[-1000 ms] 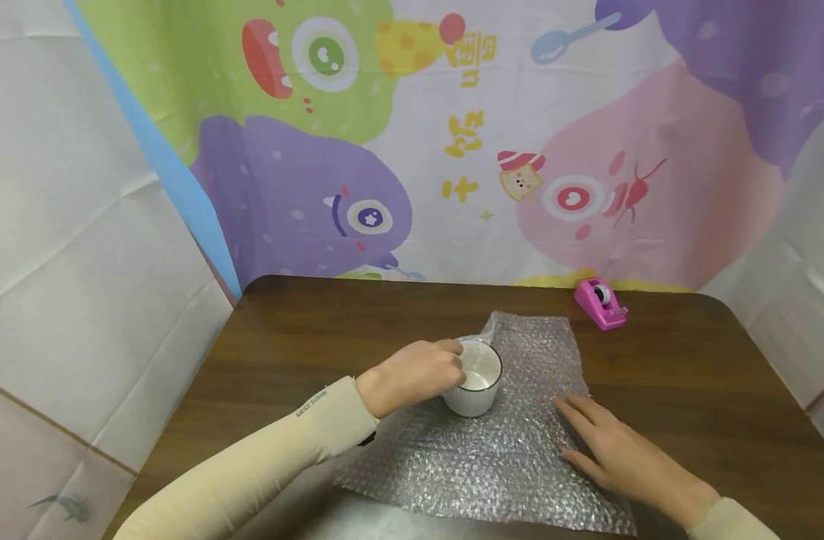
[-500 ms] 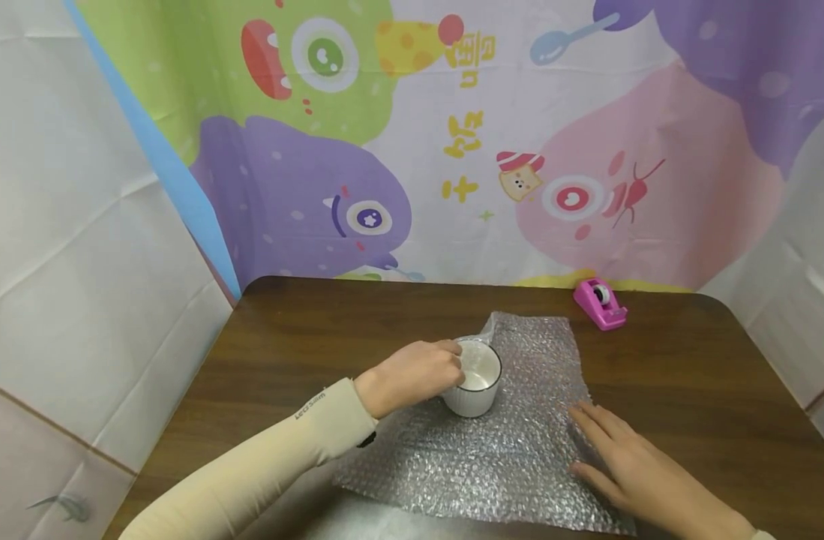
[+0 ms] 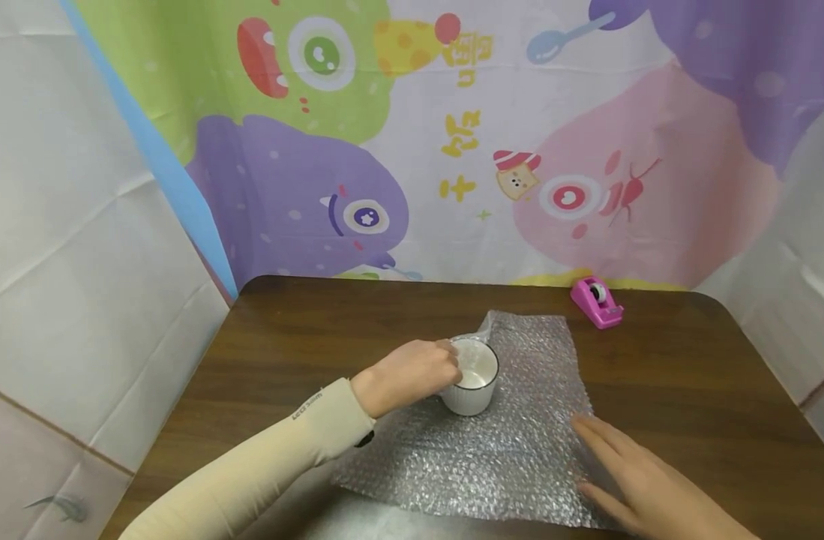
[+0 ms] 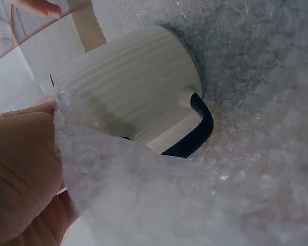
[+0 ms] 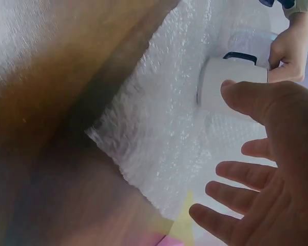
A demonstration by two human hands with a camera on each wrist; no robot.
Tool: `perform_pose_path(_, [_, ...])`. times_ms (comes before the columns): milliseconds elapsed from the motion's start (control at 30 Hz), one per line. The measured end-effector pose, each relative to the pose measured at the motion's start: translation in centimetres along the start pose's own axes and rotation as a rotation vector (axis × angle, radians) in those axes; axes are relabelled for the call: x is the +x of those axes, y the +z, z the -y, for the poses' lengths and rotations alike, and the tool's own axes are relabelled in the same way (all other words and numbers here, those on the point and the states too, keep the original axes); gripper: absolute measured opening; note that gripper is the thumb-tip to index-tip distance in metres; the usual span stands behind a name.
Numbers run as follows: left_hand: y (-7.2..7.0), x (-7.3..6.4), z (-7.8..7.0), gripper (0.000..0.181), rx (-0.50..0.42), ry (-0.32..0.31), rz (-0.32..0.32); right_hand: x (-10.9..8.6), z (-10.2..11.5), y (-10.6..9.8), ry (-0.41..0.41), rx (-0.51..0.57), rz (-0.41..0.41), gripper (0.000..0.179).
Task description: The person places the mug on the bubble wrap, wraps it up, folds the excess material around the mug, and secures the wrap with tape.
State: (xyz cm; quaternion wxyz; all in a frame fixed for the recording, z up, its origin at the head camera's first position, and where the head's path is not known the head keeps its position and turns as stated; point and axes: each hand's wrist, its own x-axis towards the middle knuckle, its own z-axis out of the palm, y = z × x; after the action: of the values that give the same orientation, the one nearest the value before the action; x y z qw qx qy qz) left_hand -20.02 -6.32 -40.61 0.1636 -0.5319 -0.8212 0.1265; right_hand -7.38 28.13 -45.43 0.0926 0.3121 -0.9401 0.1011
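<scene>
A white ribbed mug (image 3: pixel 468 400) with a dark rim stands upright on a sheet of bubble wrap (image 3: pixel 513 457). Its dark handle (image 4: pixel 195 133) shows in the left wrist view, partly behind a raised flap of the wrap. At the mug's rim, my left hand (image 3: pixel 412 375) pinches the edge of that flap; its fingertips are hidden. My right hand (image 3: pixel 644 476) is beside the wrap's right edge, fingers extended and spread, holding nothing. In the right wrist view its open palm (image 5: pixel 292 164) faces the mug (image 5: pixel 218 87).
A pink tape dispenser (image 3: pixel 597 303) stands near the back right edge of the brown wooden table (image 3: pixel 304 315). Behind the table hangs a cartoon-printed curtain (image 3: pixel 479 135). Pale sheeting (image 3: pixel 67 247) lines the left side.
My right hand has moved back toward the lower right, away from the bubble wrap. The left hand stays at the mug's rim, and the mug has not moved.
</scene>
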Motion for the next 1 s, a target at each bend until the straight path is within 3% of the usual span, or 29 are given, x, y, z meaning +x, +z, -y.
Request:
perform_pose_path(233, [0.0, -0.2, 0.1, 0.018, -0.006, -0.006, 0.004, -0.7, 0.0, 1.2, -0.105, -0.012, -0.007, 0.076])
perform_pose_path(567, [0.0, -0.1, 0.0, 0.017, -0.017, -0.008, -0.011, -2.1, -0.5, 2.1, -0.089, 0.076, 0.190, 0.063])
perform_pose_path(767, [0.1, 0.0, 0.0, 0.019, -0.008, -0.003, -0.029, -2.8, -1.2, 3.2, -0.237, 0.040, 0.079, 0.056])
perform_pose_path(1000, [0.2, 0.0, 0.1, 0.018, -0.017, -0.001, -0.031, -3.1, -1.4, 3.7, -0.277, 0.036, 0.045, 0.059])
